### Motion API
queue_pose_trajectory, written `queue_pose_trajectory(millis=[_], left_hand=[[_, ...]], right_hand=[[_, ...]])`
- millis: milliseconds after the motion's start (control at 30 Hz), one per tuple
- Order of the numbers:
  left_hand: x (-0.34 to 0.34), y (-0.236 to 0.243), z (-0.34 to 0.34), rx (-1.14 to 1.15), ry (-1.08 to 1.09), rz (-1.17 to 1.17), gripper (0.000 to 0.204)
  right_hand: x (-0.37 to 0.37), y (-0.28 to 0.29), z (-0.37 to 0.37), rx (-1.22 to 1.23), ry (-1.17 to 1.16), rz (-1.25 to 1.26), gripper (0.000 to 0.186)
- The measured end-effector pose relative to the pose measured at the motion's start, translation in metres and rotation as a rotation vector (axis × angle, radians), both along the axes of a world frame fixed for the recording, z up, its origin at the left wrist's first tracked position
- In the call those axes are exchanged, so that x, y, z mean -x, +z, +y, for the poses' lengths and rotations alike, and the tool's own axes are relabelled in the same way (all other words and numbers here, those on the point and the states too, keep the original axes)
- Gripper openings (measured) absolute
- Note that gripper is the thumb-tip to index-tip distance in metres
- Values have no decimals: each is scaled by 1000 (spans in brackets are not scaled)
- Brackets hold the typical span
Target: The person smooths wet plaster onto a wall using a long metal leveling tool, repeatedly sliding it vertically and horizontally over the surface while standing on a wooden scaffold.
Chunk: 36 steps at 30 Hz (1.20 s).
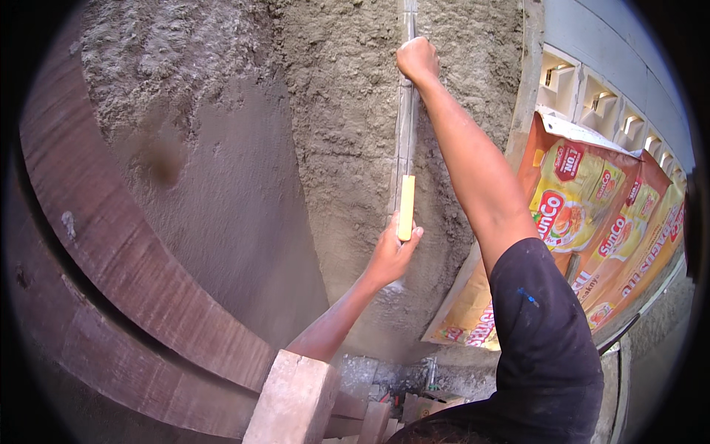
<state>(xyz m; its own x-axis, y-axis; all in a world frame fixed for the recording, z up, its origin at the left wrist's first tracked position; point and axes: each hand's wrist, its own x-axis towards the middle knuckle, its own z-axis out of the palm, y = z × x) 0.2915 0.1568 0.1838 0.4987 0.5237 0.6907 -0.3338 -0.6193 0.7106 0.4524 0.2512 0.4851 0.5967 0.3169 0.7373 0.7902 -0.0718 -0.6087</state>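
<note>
A long, narrow grey bar (405, 140), smeared with mortar, runs nearly upright against the rough mortar wall (340, 126). High on this bar my right hand (418, 59) is closed in a fist, its arm stretched far up. Lower down, my left hand (393, 251) grips a short yellow bar-shaped piece (406, 209), thumb on the right side. The yellow piece stands upright and lines up with the grey bar's lower part; whether it touches the bar I cannot tell. The fingers of my right hand hide the bar where they wrap it.
Smoothed mortar (244, 200) covers the wall's lower left. Curving wooden planks (140, 229) cross the left side, and a wooden post (292, 399) hides part of my left forearm. An orange printed sheet (584, 222) hangs at right below pale vent blocks (597, 100).
</note>
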Motion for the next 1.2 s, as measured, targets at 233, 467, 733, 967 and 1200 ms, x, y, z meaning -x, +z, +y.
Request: queue_pose_trajectory(millis=[233, 467, 733, 967, 1200], left_hand=[[2, -16, -15, 75, 7, -9, 16], [2, -58, -21, 132, 55, -10, 15], [10, -87, -34, 158, 25, 95, 16], [15, -120, -44, 162, 23, 124, 20], [19, -181, -49, 217, 43, 227, 20]], right_hand=[[1, -19, -4, 51, 3, 27, 30], [6, -57, -7, 36, 4, 40, 27], [7, -98, -17, 46, 24, 54, 24], [12, -139, -24, 80, 48, 66, 23], [5, -203, -21, 93, 65, 88, 24]])
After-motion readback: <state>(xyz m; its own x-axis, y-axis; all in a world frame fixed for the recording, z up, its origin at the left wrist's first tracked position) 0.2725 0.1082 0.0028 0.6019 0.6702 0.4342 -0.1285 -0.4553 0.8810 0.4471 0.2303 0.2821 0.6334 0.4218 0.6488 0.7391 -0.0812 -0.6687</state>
